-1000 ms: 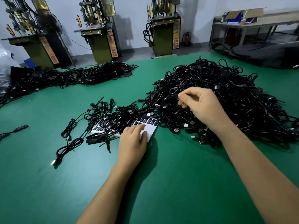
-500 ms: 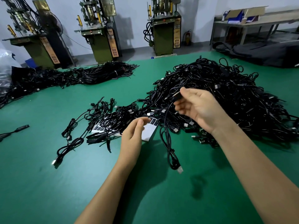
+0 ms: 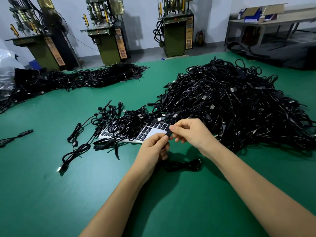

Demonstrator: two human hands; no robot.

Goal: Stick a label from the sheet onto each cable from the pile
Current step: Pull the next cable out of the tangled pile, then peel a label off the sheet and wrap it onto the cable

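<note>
A big pile of black cables covers the right of the green table. A white label sheet with black labels lies in front of it, partly under loose cables. My right hand pinches the black plug block of one cable just above the sheet's near edge. My left hand pinches the same block from below. The rest of that cable lies coiled on the table under my hands. Whether a label is on my fingers is hidden.
A few separate cables lie left of the sheet, and one plug at the far left. A long heap of cables runs along the back left. Green machines stand behind the table.
My right hand pulled a cable out of the pile and brought it toward me. My left hand left the label sheet and met the right hand at the cable's plug block.
</note>
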